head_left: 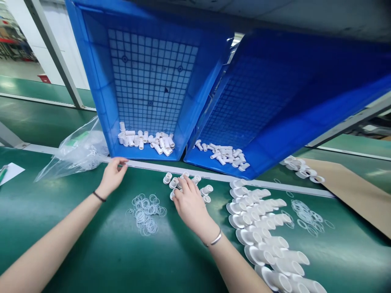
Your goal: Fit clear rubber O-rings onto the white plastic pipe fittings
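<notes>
My left hand (113, 176) hovers near the table's back strip, just in front of the left blue bin. Its fingers are loosely bent, thumb apart, with nothing visible between them. My right hand (191, 201) reaches over a small group of white flanged plastic tubes (206, 189) standing on the green table. Its fingers are spread across them and hide some; whether it grips one is not visible. Between my two hands lies a loose heap of thin clear rings (148, 211).
Two tilted blue bins, left (91, 77) and right (275, 134), hold more small white tubes. Rows of larger white flanged tubes (259, 236) stand at right, beside a second heap of rings (308, 217) and a cardboard sheet (351, 183). A clear plastic bag (81, 148) lies left.
</notes>
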The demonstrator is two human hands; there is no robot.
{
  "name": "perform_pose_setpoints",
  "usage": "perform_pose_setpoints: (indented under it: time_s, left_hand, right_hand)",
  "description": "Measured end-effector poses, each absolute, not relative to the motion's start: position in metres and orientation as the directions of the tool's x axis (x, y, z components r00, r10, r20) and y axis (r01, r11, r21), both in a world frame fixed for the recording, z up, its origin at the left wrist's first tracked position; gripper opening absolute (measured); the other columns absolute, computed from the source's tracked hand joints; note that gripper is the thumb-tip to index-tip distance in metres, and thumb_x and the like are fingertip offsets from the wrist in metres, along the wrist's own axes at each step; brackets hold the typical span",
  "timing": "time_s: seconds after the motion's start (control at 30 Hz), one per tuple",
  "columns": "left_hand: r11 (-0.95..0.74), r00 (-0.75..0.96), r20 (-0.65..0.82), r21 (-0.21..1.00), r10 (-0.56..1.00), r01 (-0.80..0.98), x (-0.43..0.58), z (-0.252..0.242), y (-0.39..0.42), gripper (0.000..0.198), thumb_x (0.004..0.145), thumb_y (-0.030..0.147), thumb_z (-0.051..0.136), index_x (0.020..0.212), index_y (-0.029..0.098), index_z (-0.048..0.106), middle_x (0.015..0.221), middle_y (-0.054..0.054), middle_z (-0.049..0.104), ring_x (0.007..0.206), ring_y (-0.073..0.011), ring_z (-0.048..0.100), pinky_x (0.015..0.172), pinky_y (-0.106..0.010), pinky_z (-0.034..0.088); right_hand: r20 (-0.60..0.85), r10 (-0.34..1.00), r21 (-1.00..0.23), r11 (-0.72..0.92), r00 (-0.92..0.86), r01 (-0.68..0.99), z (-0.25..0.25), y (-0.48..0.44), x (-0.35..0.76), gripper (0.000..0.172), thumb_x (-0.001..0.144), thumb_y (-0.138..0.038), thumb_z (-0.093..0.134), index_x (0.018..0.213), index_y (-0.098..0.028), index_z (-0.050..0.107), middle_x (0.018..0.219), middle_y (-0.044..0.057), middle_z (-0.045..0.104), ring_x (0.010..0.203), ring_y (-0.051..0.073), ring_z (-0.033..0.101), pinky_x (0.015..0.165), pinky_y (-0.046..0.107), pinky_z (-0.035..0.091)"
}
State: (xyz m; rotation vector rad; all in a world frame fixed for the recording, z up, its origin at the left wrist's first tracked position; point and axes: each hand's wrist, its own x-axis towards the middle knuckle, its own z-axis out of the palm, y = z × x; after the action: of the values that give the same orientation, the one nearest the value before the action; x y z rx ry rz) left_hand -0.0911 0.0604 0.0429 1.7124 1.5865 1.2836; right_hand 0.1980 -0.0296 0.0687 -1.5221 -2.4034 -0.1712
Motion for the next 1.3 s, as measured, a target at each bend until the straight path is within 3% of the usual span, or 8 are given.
perform_pose_setpoints:
  time_s: [0.2,0.4,0.57,0.73,0.87,1.0,1.17,1.3]
  left_hand:
    - [-0.257,0.204,0.278,0.171,0.939,0.951,-0.101,0.068,0.156,0.041,0.088,0.011,0.035,0.124,0.005,0.052,0.130,-0.025,0.046,0.104,-0.0306,0.057,0.090,-0.043,0.045]
    - [-0.194,0.172,0.200,0.098,0.965,0.976,-0.088,0.064,0.189,0.040,0.087,0.006,0.028,0.117,0.000,0.054,0.111,-0.030,0.054,0.096,-0.0349,0.058,0.077,-0.045,0.046]
    - [-0.238,0.219,0.227,0.062,0.949,0.969,-0.083,0.064,0.180,0.037,0.088,0.009,0.025,0.101,0.005,0.059,0.110,-0.029,0.053,0.107,-0.0392,0.050,0.079,-0.048,0.044]
    - [-0.361,0.276,0.374,0.179,0.885,0.915,-0.080,0.064,0.137,0.026,0.089,0.018,0.036,0.097,0.010,0.059,0.104,-0.024,0.055,0.105,-0.0381,0.050,0.088,-0.050,0.041]
    - [-0.294,0.066,0.415,0.515,0.907,0.805,-0.079,0.054,0.090,0.022,0.085,0.029,0.052,0.099,0.014,0.057,0.096,-0.016,0.059,0.096,-0.0327,0.055,0.089,-0.047,0.041]
    - [-0.050,-0.169,0.083,0.980,0.982,0.192,-0.074,0.045,0.047,0.039,0.077,0.032,0.065,0.111,0.018,0.054,0.096,-0.006,0.061,0.083,-0.0206,0.058,0.079,-0.036,0.047]
    - [0.202,-0.081,-0.283,0.831,0.956,-0.519,-0.068,0.040,0.007,0.034,0.072,0.021,0.072,0.106,0.018,0.064,0.102,-0.005,0.062,0.079,-0.0115,0.057,0.072,-0.023,0.048]
    - [0.246,-0.072,-0.358,0.761,0.931,-0.601,-0.066,0.039,-0.012,0.034,0.067,0.011,0.077,0.099,0.019,0.067,0.096,-0.002,0.062,0.081,-0.0097,0.057,0.074,-0.020,0.048]
  right_hand:
    - [0.347,0.879,-0.187,0.406,-0.327,0.894,0.070,-0.032,0.204,0.014,0.083,-0.015,0.061,0.097,-0.015,0.064,0.131,0.019,0.051,0.132,0.038,0.035,0.105,0.059,0.037]
    - [0.343,0.856,-0.505,0.515,-0.386,0.693,0.069,-0.042,0.163,0.043,0.092,-0.025,0.050,0.133,-0.015,0.046,0.143,0.018,0.040,0.136,0.028,0.035,0.110,0.050,0.038]
    - [0.148,0.905,-0.742,0.367,-0.398,0.561,0.040,-0.024,0.129,0.068,0.096,-0.038,0.045,0.151,-0.016,0.013,0.157,0.017,0.010,0.146,0.026,0.008,0.116,0.050,0.024]
    - [0.003,0.972,-0.857,0.124,-0.236,0.500,0.012,0.006,0.118,0.076,0.097,-0.047,0.039,0.152,-0.015,-0.001,0.158,0.016,-0.005,0.145,0.026,-0.011,0.117,0.053,0.010]
    - [-0.011,0.994,-0.869,0.046,-0.113,0.492,0.000,0.014,0.126,0.077,0.096,-0.050,0.040,0.152,-0.013,0.003,0.157,0.018,-0.008,0.144,0.027,-0.015,0.117,0.054,0.005]
    - [0.026,1.000,-0.864,0.021,0.003,0.502,-0.006,0.017,0.140,0.069,0.095,-0.045,0.043,0.150,-0.017,0.013,0.158,0.018,0.001,0.145,0.029,-0.009,0.115,0.058,0.008]
    - [0.206,0.949,-0.777,0.307,-0.239,0.550,0.014,0.016,0.156,0.024,0.093,-0.024,0.045,0.110,-0.017,0.061,0.117,0.012,0.059,0.117,0.021,0.052,0.102,0.040,0.041]
    - [0.091,0.861,-0.693,0.415,-0.500,0.589,0.045,0.006,0.163,0.013,0.086,-0.015,0.053,0.083,-0.018,0.065,0.085,0.003,0.061,0.078,0.014,0.058,0.076,0.029,0.048]
